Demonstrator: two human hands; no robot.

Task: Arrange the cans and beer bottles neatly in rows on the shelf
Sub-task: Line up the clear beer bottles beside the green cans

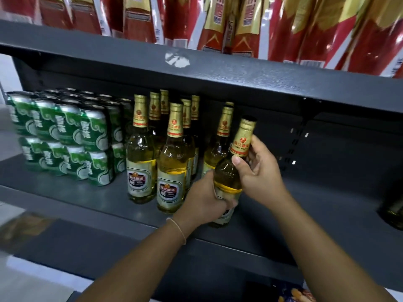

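I hold one clear beer bottle (231, 171) with gold foil on its neck, standing at the front of the dark grey shelf (305, 205). My left hand (205, 201) grips its lower body over the label. My right hand (257, 168) grips its neck and shoulder. Right behind it stands another bottle (218, 144). To the left, several like bottles (170, 158) stand in rows running back. Green cans (65, 136) are stacked in two layers at the shelf's left end.
The shelf above (196, 68) hangs low over the bottle tops and carries red and gold packages (239, 22). A dark bottle (392, 210) stands at the far right edge. The shelf's bare right half lies between it and my hands.
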